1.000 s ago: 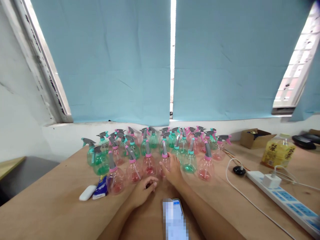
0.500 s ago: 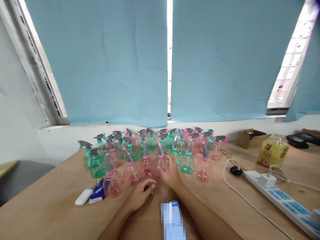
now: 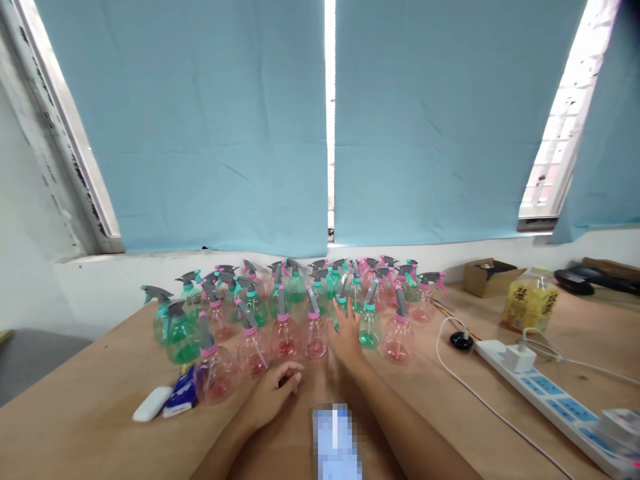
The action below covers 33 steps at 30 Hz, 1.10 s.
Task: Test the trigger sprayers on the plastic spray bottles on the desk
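Observation:
Spray bottles with grey trigger heads, some pink and some green, stand in rows on the wooden table. My right hand (image 3: 346, 339) is at a green spray bottle (image 3: 341, 301) in the front part of the group, its fingers stretched and spread in front of it. The hand hides most of that bottle, so firm contact cannot be made out. Just left of this hand is a pink spray bottle (image 3: 315, 337), upright and free of my fingers. My left hand (image 3: 275, 392) rests on the table, loosely curled with a gap between thumb and fingers, holding nothing visible.
A phone (image 3: 336, 443) lies between my forearms. At left are a white case (image 3: 153, 403) and a blue packet (image 3: 181, 392). To the right are a power strip (image 3: 545, 397) with cables, a black puck (image 3: 461, 341), a yellow-labelled jug (image 3: 530, 300) and a cardboard box (image 3: 490, 279).
My right hand has left the pink spray bottle and moved right to the green one beside it. The left hand stays on the table. The view has shifted slightly.

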Tool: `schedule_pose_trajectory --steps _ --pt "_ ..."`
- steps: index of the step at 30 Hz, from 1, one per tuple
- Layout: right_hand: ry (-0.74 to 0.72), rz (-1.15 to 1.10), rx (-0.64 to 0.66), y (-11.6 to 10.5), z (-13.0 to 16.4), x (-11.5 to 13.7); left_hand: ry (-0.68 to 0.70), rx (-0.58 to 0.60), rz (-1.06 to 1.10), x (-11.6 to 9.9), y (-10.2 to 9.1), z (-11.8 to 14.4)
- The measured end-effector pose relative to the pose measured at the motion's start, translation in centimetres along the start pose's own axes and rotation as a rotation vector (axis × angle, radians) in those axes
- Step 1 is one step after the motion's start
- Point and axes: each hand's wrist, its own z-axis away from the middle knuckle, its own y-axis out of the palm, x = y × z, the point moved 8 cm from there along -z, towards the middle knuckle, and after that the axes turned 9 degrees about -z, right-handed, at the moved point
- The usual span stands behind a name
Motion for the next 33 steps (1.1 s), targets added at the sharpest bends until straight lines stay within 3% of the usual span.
schedule_pose_trajectory --steps 5,11,16,24,33 --pt "-0.023 -0.027 -0.015 -0.3 -0.5 0.4 -0.001 -0.001 -0.01 0.0 -0.1 -0.1" --pt "-0.087 0.099 0.032 -0.8 -0.2 1.7 0.001 -0.001 -0.02 0.2 0.1 0.0" --pt "-0.094 0.155 -0.036 -1.6 -0.2 2.2 0.002 -0.003 -0.013 0.2 0.1 0.0" --pt "-0.092 0.001 -0.183 -3.0 0.1 1.9 0.011 -0.011 0.007 -0.1 0.1 0.0" --pt "-0.032 0.029 -0.159 -3.4 -0.2 1.6 0.014 -0.012 -0.003 -0.9 -0.1 0.2"
